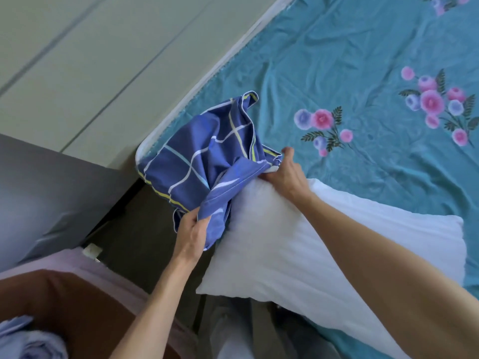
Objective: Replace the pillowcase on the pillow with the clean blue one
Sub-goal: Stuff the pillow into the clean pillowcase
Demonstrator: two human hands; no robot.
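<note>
A bare white pillow (280,244) lies on the near corner of the bed, one end overhanging the edge. A blue pillowcase (207,151) with white and yellow check lines is bunched over the pillow's far-left corner. My left hand (193,233) grips the pillowcase's near hem beside the pillow. My right hand (285,172) pinches the pillowcase's other edge against the pillow's far corner. Most of the pillow is uncovered.
The bed carries a teal sheet (337,60) with pink and blue flowers. A white mattress edge (207,73) runs along a pale wall. A grey surface (46,190) stands at left. A brown surface (77,307) with light blue cloth (28,343) lies at bottom left.
</note>
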